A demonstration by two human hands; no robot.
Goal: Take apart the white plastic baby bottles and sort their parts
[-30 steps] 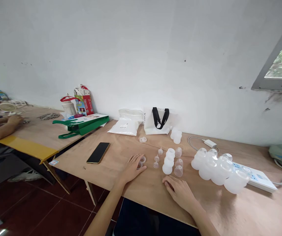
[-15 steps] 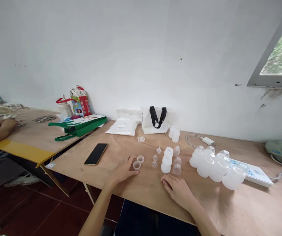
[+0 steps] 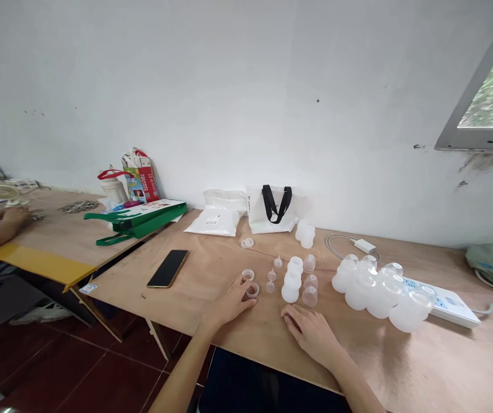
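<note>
Some fingertips (image 3: 245,298) of your left hand (image 3: 231,303) touched the small clear cup (image 3: 252,289) on the table (image 3: 194,289); a pinch I cannot tell. Your right hand (image 3: 313,334) lay flat, fingers together. Gripping gently at the rim was best, I judge.

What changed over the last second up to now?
The left hand pulled back, then came forward again, nudging the nearer small clear cup rightward toward the stack of white cups. Nothing was gripped or let go. The right hand stayed flat on the table; the phone did not move.
</note>
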